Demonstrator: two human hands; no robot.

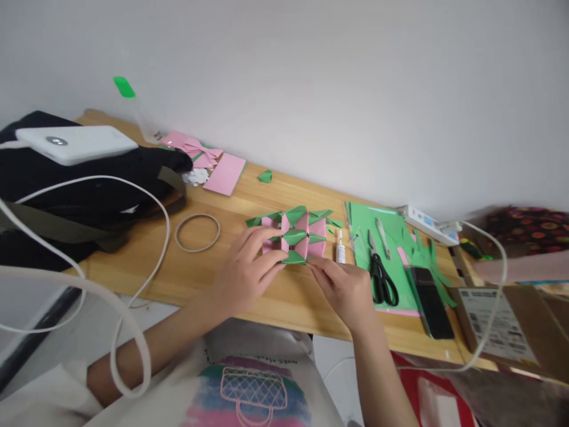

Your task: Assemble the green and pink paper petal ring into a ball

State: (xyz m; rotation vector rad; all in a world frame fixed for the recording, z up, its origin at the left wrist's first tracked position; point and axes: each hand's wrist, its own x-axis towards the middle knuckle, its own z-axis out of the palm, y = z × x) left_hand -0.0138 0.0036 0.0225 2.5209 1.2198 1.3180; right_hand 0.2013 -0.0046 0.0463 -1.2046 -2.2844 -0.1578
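Note:
A folded paper model (294,234), made of pink and green pieces, lies on the wooden table in front of me. My left hand (251,261) grips its left side, with the fingertips on the pink and green folds. At the model's near edge, my right hand (344,287) pinches the tip of a green piece between thumb and finger. The fingers partly hide the near left part of the model. Just right of it is a small white glue bottle (340,249).
Black scissors (381,276) and a utility knife (382,237) lie on green paper (362,216) at right. Beyond are a phone (431,302) and a power strip (429,225). A tape ring (197,232), pink paper (226,174) and a black bag (89,207) occupy the left. White cables loop across.

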